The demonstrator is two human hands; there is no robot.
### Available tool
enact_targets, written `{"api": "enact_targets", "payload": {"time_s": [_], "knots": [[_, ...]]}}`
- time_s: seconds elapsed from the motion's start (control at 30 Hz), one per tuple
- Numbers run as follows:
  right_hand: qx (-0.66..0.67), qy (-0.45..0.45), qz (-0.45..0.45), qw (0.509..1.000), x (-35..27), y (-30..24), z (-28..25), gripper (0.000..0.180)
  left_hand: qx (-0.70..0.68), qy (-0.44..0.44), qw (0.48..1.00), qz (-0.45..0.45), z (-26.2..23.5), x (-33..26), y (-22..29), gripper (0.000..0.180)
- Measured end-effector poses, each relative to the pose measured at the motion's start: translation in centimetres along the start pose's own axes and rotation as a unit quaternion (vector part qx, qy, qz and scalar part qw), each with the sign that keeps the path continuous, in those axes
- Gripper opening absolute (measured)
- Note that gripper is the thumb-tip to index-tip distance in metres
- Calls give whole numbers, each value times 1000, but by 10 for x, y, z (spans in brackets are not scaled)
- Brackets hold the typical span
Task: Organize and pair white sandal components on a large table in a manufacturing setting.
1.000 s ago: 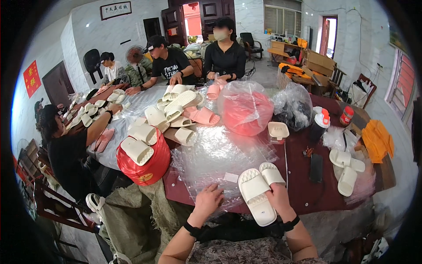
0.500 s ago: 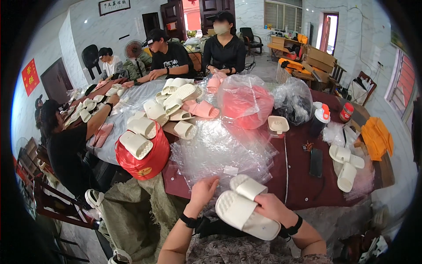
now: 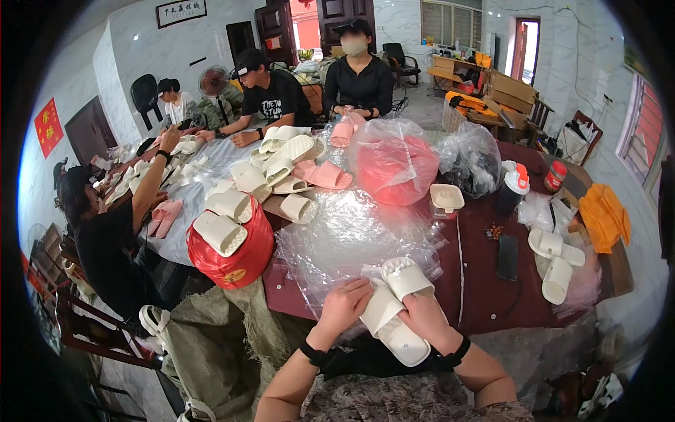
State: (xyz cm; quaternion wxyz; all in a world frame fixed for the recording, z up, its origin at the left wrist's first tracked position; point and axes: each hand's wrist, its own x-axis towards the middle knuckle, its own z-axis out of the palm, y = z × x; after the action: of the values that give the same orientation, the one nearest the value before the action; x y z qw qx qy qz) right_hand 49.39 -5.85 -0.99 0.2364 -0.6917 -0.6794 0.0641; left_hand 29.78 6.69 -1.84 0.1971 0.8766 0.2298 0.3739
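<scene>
Left hand (image 3: 346, 304) has reached 2 cream slippers (image 3: 388, 318), its grip unclear; right hand (image 3: 429, 321) clasps them, fingertips hidden.

Pale, grey-veined walls (image 3: 126, 39) surround me, with a framed sign (image 3: 181, 12) on the far one and a red poster (image 3: 48, 129) at left. Dark double doors (image 3: 275, 35) stand open at the far end, daylight behind them. To their right I see a wide window (image 3: 451, 24), a black office chair (image 3: 401, 62) and a wooden desk (image 3: 446, 67); farther right, a narrow doorway (image 3: 525, 50) glows white. A barred window (image 3: 642, 126) lines the right wall, a carved wooden chair (image 3: 73, 318) sits near left, and the floor (image 3: 427, 107) is grey.
</scene>
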Motion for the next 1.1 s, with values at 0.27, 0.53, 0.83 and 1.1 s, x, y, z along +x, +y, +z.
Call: {"api": "enact_targets", "payload": {"time_s": [0.27, 0.53, 0.83, 1.1], "knots": [[-9, 28, 17, 999, 14, -13, 3, 21, -128, 5, 991, 28, -6, 25, 47, 18], [242, 79, -2, 967, 63, -6, 30, 14, -190, -36, 980, 39, -24, 29, 61, 15], [65, -66, 89, 992, 153, -34, 60, 48, -229, -82, 970, 2, -57, 20, 50, 21], [150, -104, -119, 976, 37, -53, 19, 54, -187, 25, 979, -77, -78, -38, 22, 34]]}}
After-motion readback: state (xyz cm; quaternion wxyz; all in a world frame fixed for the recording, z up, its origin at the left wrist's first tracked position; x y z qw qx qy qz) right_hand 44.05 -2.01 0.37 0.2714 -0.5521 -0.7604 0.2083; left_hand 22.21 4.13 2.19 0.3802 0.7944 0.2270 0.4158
